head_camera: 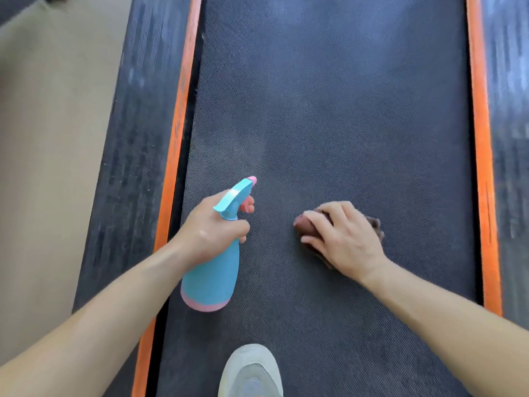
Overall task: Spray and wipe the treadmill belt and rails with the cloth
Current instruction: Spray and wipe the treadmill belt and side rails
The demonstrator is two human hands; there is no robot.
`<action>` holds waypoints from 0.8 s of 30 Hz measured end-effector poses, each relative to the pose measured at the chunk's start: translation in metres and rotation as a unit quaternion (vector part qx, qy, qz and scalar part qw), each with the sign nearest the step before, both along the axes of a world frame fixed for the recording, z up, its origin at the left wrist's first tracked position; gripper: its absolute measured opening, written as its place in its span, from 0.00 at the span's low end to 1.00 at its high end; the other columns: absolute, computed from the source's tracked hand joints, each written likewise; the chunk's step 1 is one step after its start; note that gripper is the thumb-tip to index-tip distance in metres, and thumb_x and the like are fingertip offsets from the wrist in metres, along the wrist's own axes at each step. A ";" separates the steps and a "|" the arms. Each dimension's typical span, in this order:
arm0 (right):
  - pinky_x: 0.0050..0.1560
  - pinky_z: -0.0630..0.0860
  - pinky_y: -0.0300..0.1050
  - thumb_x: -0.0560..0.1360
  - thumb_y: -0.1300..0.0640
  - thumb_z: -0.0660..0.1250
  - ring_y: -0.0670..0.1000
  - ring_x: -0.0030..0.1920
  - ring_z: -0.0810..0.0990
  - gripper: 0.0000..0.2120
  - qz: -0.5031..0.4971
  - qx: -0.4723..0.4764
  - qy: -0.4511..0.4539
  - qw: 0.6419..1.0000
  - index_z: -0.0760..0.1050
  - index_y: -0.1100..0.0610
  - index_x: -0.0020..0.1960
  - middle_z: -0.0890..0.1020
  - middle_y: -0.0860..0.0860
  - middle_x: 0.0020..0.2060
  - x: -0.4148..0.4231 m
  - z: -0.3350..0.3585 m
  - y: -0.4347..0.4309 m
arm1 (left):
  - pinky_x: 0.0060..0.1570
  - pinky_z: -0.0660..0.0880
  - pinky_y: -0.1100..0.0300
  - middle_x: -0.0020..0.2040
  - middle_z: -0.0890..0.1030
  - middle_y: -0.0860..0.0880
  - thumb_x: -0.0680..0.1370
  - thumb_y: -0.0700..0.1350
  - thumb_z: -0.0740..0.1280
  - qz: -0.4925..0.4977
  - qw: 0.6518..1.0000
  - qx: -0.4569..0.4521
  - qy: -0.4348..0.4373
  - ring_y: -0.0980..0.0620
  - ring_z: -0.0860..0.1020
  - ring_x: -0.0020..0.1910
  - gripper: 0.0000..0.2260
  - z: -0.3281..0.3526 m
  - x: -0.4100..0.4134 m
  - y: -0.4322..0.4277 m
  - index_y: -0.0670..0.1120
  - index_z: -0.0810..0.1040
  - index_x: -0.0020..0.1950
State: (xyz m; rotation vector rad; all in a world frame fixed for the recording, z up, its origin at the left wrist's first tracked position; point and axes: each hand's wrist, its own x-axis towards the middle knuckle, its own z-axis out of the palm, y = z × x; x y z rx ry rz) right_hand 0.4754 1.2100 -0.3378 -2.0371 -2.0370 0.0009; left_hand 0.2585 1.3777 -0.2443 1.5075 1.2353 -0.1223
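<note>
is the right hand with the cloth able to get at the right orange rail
Probably yes: only bare belt lies between the right hand, holding the cloth, and the right orange rail.

The belt (329,124) is lit evenly by soft, fairly bright light; a pale sheen is seen towards its far end, and only faint shadows are cast. The left rail (137,138) and right rail (512,110) are streaked by motion blur, the cloth (375,226) is smeared at its right edge, and the orange strips (481,138) are bowed by the wide lens.
</note>
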 end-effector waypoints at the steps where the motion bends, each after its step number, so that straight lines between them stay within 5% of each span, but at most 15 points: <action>1: 0.47 0.78 0.59 0.83 0.39 0.59 0.61 0.47 0.76 0.21 0.005 -0.001 -0.003 1.000 0.79 0.55 0.57 0.78 0.57 0.51 0.006 -0.002 0.013 | 0.58 0.80 0.44 0.52 0.85 0.56 0.61 0.46 0.67 0.000 1.000 0.002 0.003 0.47 0.84 0.44 0.23 0.000 0.002 0.000 0.56 0.82 0.55; 7: 0.45 0.77 0.58 0.81 0.38 0.59 0.61 0.47 0.74 0.22 -0.105 0.008 -0.006 0.994 0.76 0.57 0.50 0.76 0.59 0.48 0.023 -0.004 0.094 | 0.54 0.79 0.54 0.53 0.85 0.59 0.61 0.44 0.68 -0.014 1.000 0.007 0.013 0.55 0.82 0.54 0.17 -0.001 0.003 -0.005 0.55 0.82 0.49; 13: 0.47 0.74 0.57 0.84 0.39 0.55 0.59 0.43 0.73 0.25 -0.090 0.008 0.027 0.996 0.78 0.58 0.46 0.76 0.57 0.44 -0.006 0.001 0.008 | 0.47 0.75 0.65 0.53 0.85 0.59 0.68 0.36 0.72 -0.025 1.000 0.004 0.008 0.59 0.82 0.50 0.15 -0.002 0.004 -0.004 0.53 0.82 0.49; 18: 0.42 0.76 0.56 0.83 0.42 0.61 0.60 0.43 0.74 0.19 -0.096 0.061 -0.020 0.993 0.76 0.57 0.45 0.76 0.59 0.43 0.007 -0.007 0.060 | 0.48 0.79 0.59 0.52 0.85 0.58 0.66 0.40 0.69 -0.030 1.000 0.002 -0.001 0.55 0.84 0.44 0.16 -0.002 0.007 -0.005 0.55 0.82 0.51; 21: 0.39 0.76 0.54 0.81 0.42 0.64 0.61 0.44 0.76 0.18 -0.147 0.056 -0.021 0.987 0.75 0.57 0.47 0.76 0.60 0.44 0.024 -0.003 0.110 | 0.45 0.76 0.65 0.53 0.85 0.57 0.66 0.42 0.68 -0.037 0.999 0.004 -0.003 0.56 0.84 0.44 0.20 0.001 0.010 -0.004 0.54 0.82 0.56; 24: 0.43 0.75 0.56 0.82 0.43 0.63 0.61 0.44 0.75 0.18 -0.141 0.046 -0.014 0.989 0.75 0.58 0.47 0.75 0.60 0.44 0.016 -0.001 0.092 | 0.46 0.76 0.62 0.54 0.85 0.58 0.66 0.42 0.68 -0.043 0.999 0.003 0.005 0.53 0.85 0.45 0.21 0.003 0.013 -0.001 0.53 0.82 0.59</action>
